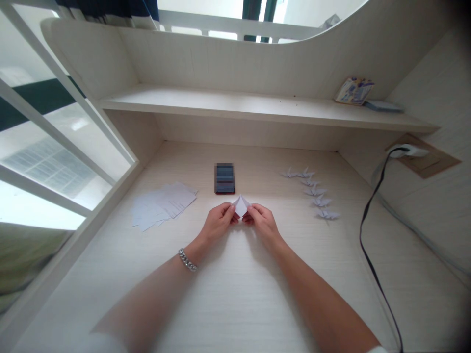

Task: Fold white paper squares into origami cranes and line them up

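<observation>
Between my hands is a small piece of folded white paper [241, 206], its peak pointing away from me. My left hand [220, 219] pinches its left edge between thumb and fingers, and a silver chain bracelet [187, 260] circles that wrist. On the opposite edge my right hand [263, 222] has the same kind of pinch. Just beyond the paper lies a phone [224, 178] with a blurred-out screen. Off to the right, several folded paper cranes [321, 201] sit in a loose line. Fingertips under the paper are partly hidden.
Loose white paper sheets [164, 205] overlap on the left of the desk. A black cable [364, 220] hangs from a plug in the wall socket [423, 156] and runs down the right side. Across the back, a shelf [221, 100] carries a small colourful box [353, 91].
</observation>
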`<state>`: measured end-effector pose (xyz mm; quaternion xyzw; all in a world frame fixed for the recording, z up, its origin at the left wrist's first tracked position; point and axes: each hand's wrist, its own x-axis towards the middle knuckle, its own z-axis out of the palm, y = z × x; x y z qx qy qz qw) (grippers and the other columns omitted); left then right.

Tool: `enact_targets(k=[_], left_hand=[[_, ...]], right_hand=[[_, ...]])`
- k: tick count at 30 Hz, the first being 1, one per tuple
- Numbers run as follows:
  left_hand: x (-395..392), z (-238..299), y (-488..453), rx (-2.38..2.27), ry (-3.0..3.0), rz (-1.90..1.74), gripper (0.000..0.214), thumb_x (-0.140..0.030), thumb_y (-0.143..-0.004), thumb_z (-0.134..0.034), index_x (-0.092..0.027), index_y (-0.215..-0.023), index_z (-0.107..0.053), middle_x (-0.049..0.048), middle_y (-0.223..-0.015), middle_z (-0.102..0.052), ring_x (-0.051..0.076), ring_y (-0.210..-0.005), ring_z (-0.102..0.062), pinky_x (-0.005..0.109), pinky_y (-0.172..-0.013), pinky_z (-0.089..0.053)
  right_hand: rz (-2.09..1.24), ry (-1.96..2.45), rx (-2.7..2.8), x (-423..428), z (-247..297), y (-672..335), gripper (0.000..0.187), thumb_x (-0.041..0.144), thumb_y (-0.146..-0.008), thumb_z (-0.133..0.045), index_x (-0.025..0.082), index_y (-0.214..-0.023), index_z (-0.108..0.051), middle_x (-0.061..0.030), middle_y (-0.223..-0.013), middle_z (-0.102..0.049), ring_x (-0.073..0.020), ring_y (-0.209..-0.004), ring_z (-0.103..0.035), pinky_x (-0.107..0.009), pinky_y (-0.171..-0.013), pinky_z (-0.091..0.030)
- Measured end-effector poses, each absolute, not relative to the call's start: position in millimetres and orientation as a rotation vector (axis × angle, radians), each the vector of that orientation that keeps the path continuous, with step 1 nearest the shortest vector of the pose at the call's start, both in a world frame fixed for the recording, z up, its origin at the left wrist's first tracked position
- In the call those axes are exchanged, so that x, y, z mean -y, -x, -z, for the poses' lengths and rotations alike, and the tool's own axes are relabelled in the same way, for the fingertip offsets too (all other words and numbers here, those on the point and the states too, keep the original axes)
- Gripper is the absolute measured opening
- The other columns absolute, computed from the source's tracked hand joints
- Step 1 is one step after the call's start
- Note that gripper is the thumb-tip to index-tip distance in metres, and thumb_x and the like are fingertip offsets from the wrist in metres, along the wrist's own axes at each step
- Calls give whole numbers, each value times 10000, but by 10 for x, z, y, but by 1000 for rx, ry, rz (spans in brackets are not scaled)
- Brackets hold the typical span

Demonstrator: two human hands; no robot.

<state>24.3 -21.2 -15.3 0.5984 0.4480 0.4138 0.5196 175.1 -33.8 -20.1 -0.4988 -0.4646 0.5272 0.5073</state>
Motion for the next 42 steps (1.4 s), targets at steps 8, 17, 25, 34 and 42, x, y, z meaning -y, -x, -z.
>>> enact_targets(k=[8,17,25,34,42], left_hand=[[230,104,-235,-1088,-1453,-960,259,-383,-798,-532,-143,-779,-628,29,-686,-635,127,-620,-575,227,-587,-449],[184,101,-226,-995,-1238,-979,296,-410,-750,-600,-117,-765,-638,39,-684,-625,121,-601,-581,221,-547,-472],[237,70,-238,-905,-1002,-922,325,-420,-722,-642,-112,-823,-608,70,-743,-645,149,-642,-633,260,-569,-535],[243,45,-252,-826,-845,-905,281,-371,-745,-635,-117,-857,-594,69,-789,-625,137,-648,-632,255,-561,-552],[244,-43,-233,-785,-762,-903,262,-254,-754,-604,-142,-991,-597,80,-864,-634,143,-672,-621,283,-575,-553]], right_hand=[[-1115,1246,1179,371,151,-1759,297,453,-748,-596,157,-768,-603,-16,-627,-604,-138,-552,-556,-246,-514,-452],[-952,1336,1278,396,101,-1736,253,411,-753,-600,161,-789,-616,-34,-703,-635,-159,-632,-581,-267,-581,-466],[-721,1381,1460,437,53,-1732,205,322,-817,-514,166,-787,-642,-36,-734,-651,-155,-653,-583,-260,-622,-455],[-639,1388,1564,452,108,-1708,194,281,-851,-452,189,-845,-622,-49,-807,-627,-169,-683,-586,-273,-617,-480],[-527,1352,1652,461,108,-1708,216,252,-859,-438,212,-917,-642,-64,-850,-644,-196,-764,-589,-309,-690,-486]])
